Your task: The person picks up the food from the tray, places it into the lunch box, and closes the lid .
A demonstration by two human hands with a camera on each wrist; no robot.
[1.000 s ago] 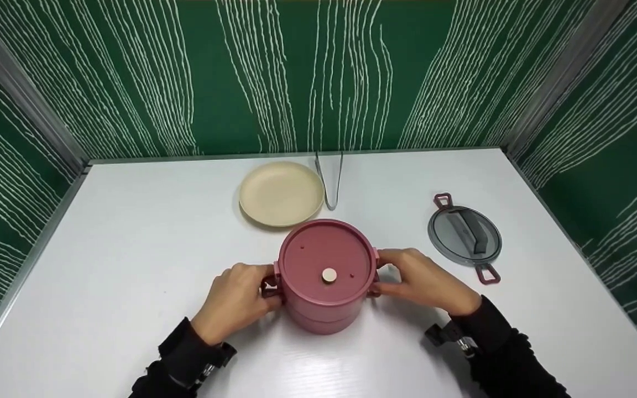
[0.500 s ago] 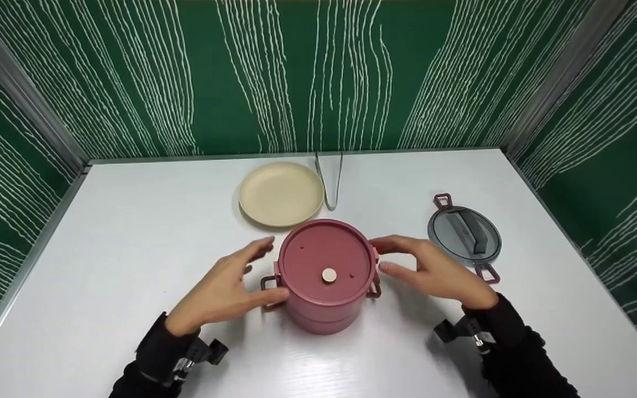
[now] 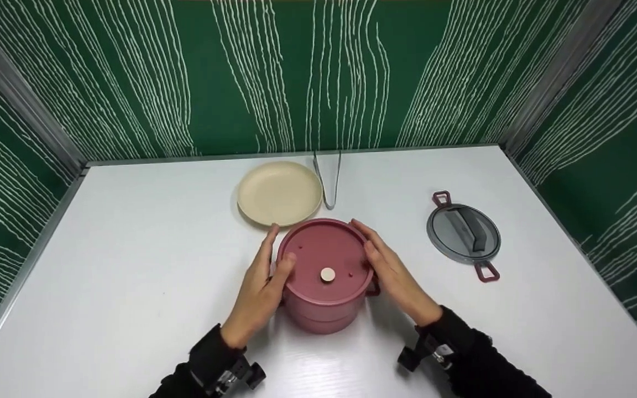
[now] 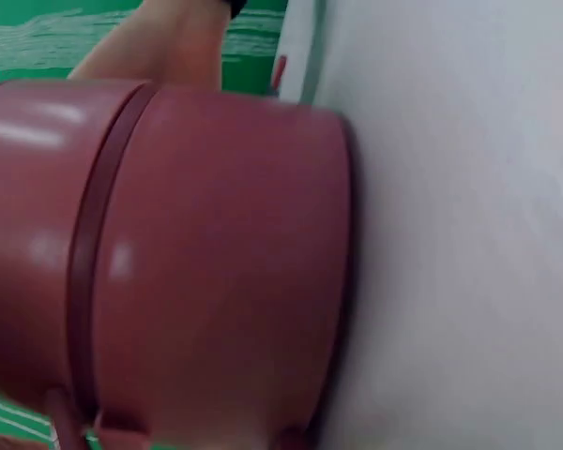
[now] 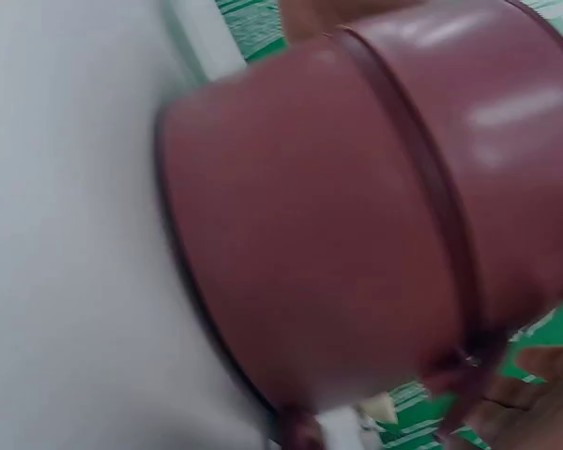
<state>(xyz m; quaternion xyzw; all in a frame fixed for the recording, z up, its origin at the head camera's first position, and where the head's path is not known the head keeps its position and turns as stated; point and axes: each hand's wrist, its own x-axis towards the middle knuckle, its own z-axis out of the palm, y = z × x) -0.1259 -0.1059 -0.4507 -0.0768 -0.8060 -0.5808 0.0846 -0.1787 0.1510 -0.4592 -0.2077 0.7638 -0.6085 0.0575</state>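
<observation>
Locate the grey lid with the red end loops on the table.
In the head view the grey lid lies flat on the white table, to the right of the red container and beyond the right hand.

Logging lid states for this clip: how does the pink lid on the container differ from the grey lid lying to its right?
The pink lid sits on the pink container, between the left hand and right hand; the grey lid lies untouched on the table. The pink lid bears a small round knob, the grey lid a bar handle. Both are round.
</observation>
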